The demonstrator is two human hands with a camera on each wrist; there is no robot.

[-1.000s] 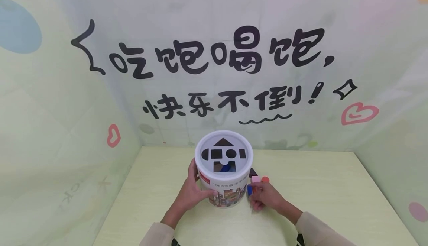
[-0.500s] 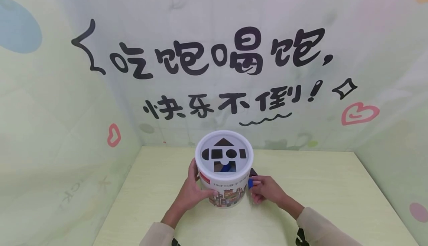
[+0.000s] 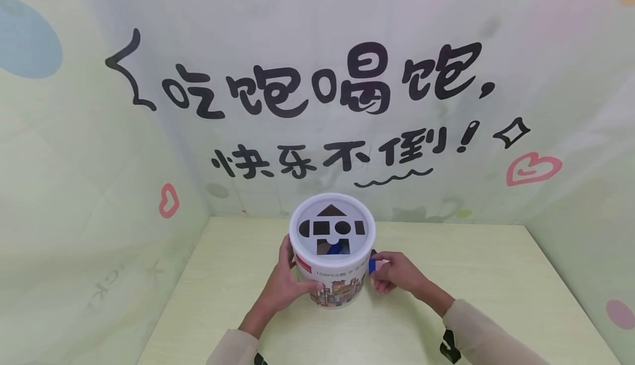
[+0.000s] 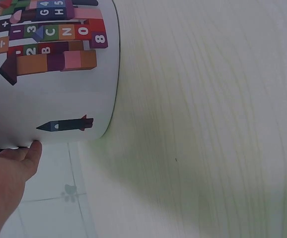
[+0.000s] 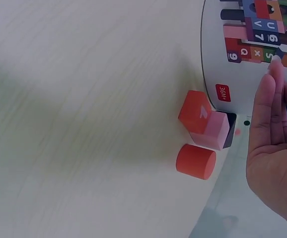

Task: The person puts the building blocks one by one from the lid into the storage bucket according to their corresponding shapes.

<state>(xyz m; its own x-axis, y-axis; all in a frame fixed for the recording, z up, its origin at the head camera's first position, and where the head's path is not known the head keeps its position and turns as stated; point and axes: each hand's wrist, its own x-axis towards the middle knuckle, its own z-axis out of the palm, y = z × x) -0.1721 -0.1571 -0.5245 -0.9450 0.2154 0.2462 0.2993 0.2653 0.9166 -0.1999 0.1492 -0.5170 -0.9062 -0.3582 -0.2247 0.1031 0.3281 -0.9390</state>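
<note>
A white bucket [image 3: 337,288] stands on the table, its lid [image 3: 331,267] pierced with shaped holes. Something blue shows through the house-shaped lower hole. My left hand [image 3: 283,290] grips the bucket's left side, thumb on the front; in the left wrist view only part of that hand [image 4: 7,183] appears. Just right of the bucket, my right hand [image 3: 399,274] pinches a blue block [image 3: 372,266], mostly hidden by the fingers. The right wrist view puts this hand [image 5: 277,148] in front of the bucket's printed wall [image 5: 248,82].
On the table beside the bucket, the right wrist view has a red lettered block [image 5: 194,110], a pink block [image 5: 212,131], a dark block [image 5: 230,130] and a red cylinder [image 5: 195,161]. A printed wall [image 3: 317,23] closes off the table's back.
My right hand has moved up in the head view, along the bucket's side, with the blue block. It now covers the pink and red blocks seen earlier. The left hand and bucket stay put.
</note>
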